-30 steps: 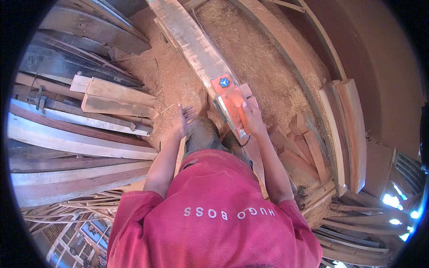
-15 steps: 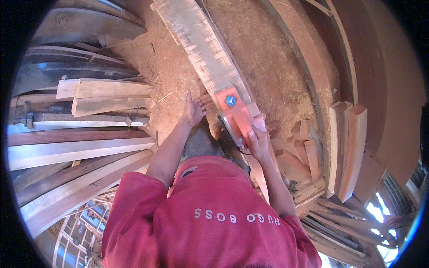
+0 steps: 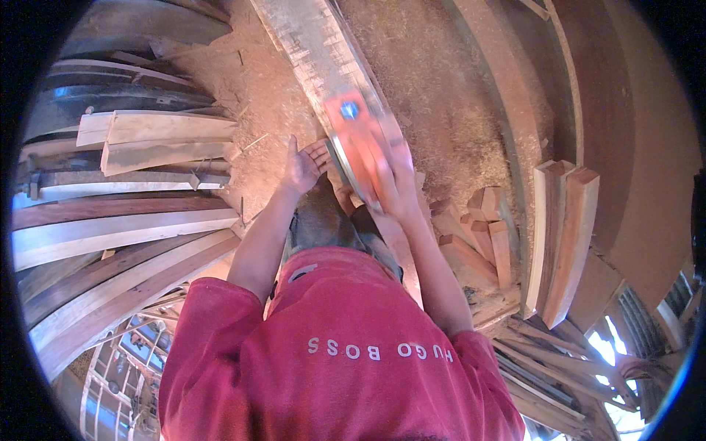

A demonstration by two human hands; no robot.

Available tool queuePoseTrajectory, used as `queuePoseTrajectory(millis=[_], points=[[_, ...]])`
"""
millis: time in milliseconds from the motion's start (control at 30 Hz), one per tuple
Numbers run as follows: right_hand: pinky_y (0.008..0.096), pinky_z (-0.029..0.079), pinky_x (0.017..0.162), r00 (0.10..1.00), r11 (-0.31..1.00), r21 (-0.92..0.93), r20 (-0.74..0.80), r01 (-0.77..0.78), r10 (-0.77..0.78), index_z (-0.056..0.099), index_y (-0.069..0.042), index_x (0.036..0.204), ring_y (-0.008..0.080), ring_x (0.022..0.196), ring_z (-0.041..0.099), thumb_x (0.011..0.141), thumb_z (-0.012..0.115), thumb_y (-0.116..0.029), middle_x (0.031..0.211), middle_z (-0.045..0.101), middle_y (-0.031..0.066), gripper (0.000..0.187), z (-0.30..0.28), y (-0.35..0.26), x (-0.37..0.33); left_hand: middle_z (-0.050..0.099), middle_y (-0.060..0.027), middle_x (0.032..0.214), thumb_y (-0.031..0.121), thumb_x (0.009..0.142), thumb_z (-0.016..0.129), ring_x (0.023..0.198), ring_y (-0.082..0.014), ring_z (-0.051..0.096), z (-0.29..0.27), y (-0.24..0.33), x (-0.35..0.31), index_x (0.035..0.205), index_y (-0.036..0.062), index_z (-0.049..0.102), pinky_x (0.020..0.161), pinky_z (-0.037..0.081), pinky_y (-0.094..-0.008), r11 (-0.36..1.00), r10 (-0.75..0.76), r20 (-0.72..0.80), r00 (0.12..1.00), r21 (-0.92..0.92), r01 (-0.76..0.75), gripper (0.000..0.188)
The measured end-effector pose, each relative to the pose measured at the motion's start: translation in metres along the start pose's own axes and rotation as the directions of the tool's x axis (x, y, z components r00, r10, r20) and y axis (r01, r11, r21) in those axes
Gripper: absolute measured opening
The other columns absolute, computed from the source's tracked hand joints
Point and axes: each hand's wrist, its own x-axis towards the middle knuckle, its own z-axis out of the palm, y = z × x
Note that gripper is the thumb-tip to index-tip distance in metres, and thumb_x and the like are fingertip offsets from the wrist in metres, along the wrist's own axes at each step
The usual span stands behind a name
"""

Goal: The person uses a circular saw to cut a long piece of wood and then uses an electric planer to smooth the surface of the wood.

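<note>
An orange electric hand planer (image 3: 356, 140) with a blue knob at its front rests on a long rough plank (image 3: 309, 51). My right hand (image 3: 396, 184) is wrapped round the planer's rear handle; motion blurs both. Beside the plank's left edge is my left hand (image 3: 303, 167), palm up with its fingers stretched out and nothing in it. Its fingertips come close to the plank's side, though I cannot tell whether they touch. The plank's surface is pale and patchy ahead of the planer, and the planer's underside is hidden.
Sawdust covers the ground (image 3: 448, 103) around the plank. Stacked boards (image 3: 125, 231) lie along the left, with two short pale pieces (image 3: 169, 140) above them. To the right are small wood offcuts (image 3: 489, 228) and several thick upright-looking timbers (image 3: 570, 242). A long beam (image 3: 507, 81) runs behind.
The planer has moved forward and left along the plank with my right hand on it. My left hand has shifted slightly left in view, still open. The whole view has shifted a little.
</note>
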Motion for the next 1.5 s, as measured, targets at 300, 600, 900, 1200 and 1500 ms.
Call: queuePoseTrajectory(millis=[300, 600, 900, 1200, 1500], points=[[0.0373, 0.042, 0.055, 0.935, 0.930, 0.101, 0.080, -0.353, 0.346, 0.065, 0.003, 0.096, 0.0206, 0.059, 0.054, 0.100, 0.037, -0.060, 0.063, 0.054, 0.0080, 0.069, -0.017, 0.022, -0.104, 0.065, -0.0160, 0.123, 0.079, 0.095, 0.020, 0.117, -0.0278, 0.061, 0.013, 0.007, -0.001, 0.134, -0.0030, 0.054, 0.106, 0.044, -0.0433, 1.000, -0.027, 0.004, 1.000, 0.012, 0.027, 0.097], [0.0421, 0.050, 0.064, 0.933, 0.970, -0.039, -0.268, 0.239, -0.241, 0.061, 0.006, 0.126, 0.0282, 0.067, 0.064, 0.105, 0.045, -0.042, 0.072, 0.065, 0.0166, 0.054, 0.049, 0.001, 0.142, 0.069, -0.0131, 0.114, 0.078, 0.095, 0.022, 0.112, -0.0263, 0.063, 0.004, 0.001, 0.002, 0.128, 0.0006, 0.059, 0.102, 0.046, -0.0424, 0.997, -0.041, 0.024, 0.999, -0.063, 0.042, 0.092], [0.0349, 0.050, 0.085, 0.993, 0.991, 0.118, -0.105, 0.064, -0.052, 0.065, 0.003, 0.110, 0.0212, 0.098, 0.065, 0.105, 0.046, -0.037, 0.099, 0.068, 0.0131, 0.045, 0.026, 0.004, 0.171, 0.061, -0.0143, 0.129, 0.078, 0.095, 0.025, 0.117, -0.0278, 0.057, 0.025, -0.002, -0.017, 0.137, 0.0001, 0.051, 0.108, 0.043, -0.0458, 0.996, 0.010, -0.033, 0.999, -0.087, -0.013, 0.092], [0.0395, 0.044, 0.058, 0.917, 0.911, 0.140, 0.158, -0.387, 0.366, 0.064, 0.008, 0.108, 0.0226, 0.062, 0.058, 0.103, 0.039, -0.047, 0.066, 0.058, 0.0114, 0.060, -0.063, 0.048, -0.121, 0.059, -0.0157, 0.133, 0.076, 0.096, 0.027, 0.124, -0.0292, 0.055, 0.028, 0.003, -0.016, 0.140, -0.0006, 0.047, 0.111, 0.040, -0.0449, 0.999, 0.013, -0.025, 1.000, -0.032, -0.013, 0.091], [0.0395, 0.045, 0.061, 0.977, 0.968, 0.132, 0.040, -0.212, 0.208, 0.066, 0.005, 0.100, 0.0210, 0.071, 0.060, 0.103, 0.048, -0.041, 0.073, 0.061, 0.0174, 0.050, -0.018, 0.026, 0.054, 0.061, -0.0160, 0.129, 0.075, 0.096, 0.030, 0.120, -0.0291, 0.057, 0.027, 0.000, -0.016, 0.138, -0.0004, 0.049, 0.110, 0.041, -0.0457, 0.998, 0.004, -0.069, 0.998, -0.055, -0.007, 0.089]])
